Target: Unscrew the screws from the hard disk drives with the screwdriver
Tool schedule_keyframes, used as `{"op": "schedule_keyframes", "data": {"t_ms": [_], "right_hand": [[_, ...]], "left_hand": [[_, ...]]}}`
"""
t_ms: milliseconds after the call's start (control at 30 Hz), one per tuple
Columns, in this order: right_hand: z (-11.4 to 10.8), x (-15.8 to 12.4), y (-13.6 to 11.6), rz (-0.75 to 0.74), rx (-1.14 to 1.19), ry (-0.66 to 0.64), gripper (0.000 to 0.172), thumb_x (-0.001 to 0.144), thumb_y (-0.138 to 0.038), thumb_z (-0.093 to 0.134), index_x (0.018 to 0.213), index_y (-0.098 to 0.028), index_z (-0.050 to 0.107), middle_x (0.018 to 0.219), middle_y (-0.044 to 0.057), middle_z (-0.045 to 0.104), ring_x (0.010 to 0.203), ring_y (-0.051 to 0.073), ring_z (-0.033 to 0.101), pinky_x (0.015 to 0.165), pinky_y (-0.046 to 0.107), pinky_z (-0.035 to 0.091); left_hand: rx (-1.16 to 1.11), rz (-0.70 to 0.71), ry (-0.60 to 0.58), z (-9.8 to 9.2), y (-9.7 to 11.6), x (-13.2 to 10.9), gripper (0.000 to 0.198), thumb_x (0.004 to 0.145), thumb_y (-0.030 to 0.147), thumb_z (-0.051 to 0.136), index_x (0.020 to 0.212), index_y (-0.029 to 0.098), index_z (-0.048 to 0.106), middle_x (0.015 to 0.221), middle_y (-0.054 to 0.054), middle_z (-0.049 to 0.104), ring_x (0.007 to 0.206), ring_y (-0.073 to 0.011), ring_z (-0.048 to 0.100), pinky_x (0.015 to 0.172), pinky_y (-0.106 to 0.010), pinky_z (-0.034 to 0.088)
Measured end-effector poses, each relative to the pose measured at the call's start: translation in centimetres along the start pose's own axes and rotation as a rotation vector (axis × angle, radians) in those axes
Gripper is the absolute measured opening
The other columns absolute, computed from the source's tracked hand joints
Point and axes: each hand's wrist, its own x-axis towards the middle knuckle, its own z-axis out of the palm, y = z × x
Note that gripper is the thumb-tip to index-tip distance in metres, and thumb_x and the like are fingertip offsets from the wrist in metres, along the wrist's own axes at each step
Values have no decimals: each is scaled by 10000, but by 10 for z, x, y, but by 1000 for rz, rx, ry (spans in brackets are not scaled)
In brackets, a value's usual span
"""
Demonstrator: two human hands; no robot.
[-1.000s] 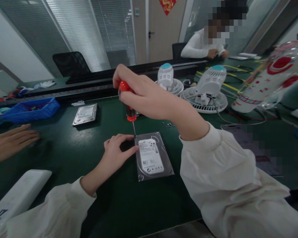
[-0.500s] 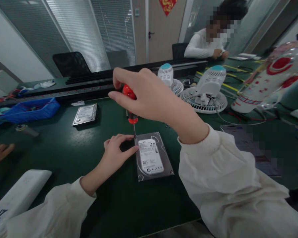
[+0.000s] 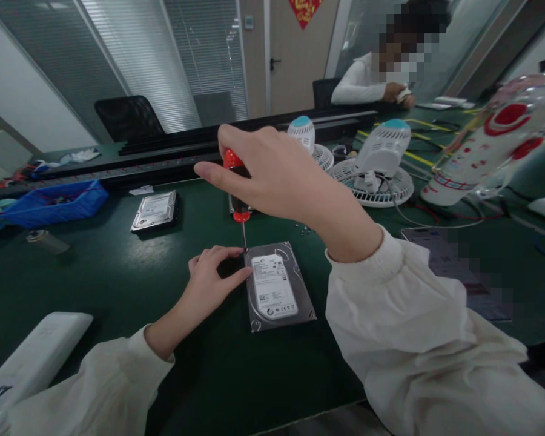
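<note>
A hard drive (image 3: 303,297) with a white label lies flat on the green table top. My left hand (image 3: 209,280) steadies it from the left, thumb on the left edge and index finger at the far left corner. Above that corner, my right hand (image 3: 272,172) is around the red and black handle of a screwdriver (image 3: 241,213). The thumb sticks out to the left, and the other fingers are partly hidden behind the hand. The screwdriver stands nearly upright, its tip at the drive's far left corner beside my left index finger. Whether the tip sits in a screw is too small to tell.
A second hard drive (image 3: 155,211) lies farther back left, near a blue tray (image 3: 59,203) and a small metal cylinder (image 3: 48,241). Small screws (image 3: 305,230) lie behind my right wrist. White fans (image 3: 381,160), a tumbler (image 3: 476,151) and a phone (image 3: 458,272) are on the right. A person (image 3: 363,82) sits opposite.
The fingers of my right hand have shifted around the screwdriver handle, which leans slightly differently. My left hand and the drive keep their places. Another person's hand at the left edge has left the view.
</note>
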Motion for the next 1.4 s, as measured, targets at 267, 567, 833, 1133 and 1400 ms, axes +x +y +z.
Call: {"op": "schedule_keyframes", "data": {"t_ms": [267,567,833,1133,1400], "right_hand": [[3,2,-1,-147,136,-46,180,1103,-340,550,1156,-168,539,1038,28,650,908,153,601,822,308,407],[-4,-2,-1,-153,230,-116,89,1063,-234,511,1141,-194,497,1048,15,646,850,133,567,791,301,395],[-2,0,8,-116,189,-106,172,1122,-331,428,1116,-187,520,964,-1,624,840,140,568,789,308,376],[0,1,10,-152,152,-19,200,1104,-362,500,1036,-185,561,1027,41,632,874,164,554,824,345,388],[-1,2,7,-241,276,-86,40,1006,-221,590,1011,-192,562,956,-3,617,868,137,561,826,308,422]], "left_hand": [[-6,9,9,0,0,0,338,950,491,773,1231,302,790,1279,-63,797,1229,-366,688,1156,-654,404],[13,4,26,2,0,0,326,949,477,777,1223,301,796,1258,-66,802,1227,-365,692,1155,-647,418],[10,3,23,2,-1,1,336,943,478,789,1229,302,800,1237,-69,800,1203,-362,696,1150,-654,424],[18,-20,-6,-1,2,1,353,943,486,789,1240,295,793,1262,-73,799,1238,-381,687,1147,-662,423],[9,-23,-3,0,3,1,336,939,433,800,1233,272,793,1277,-70,799,1236,-367,687,1157,-654,407]]}}
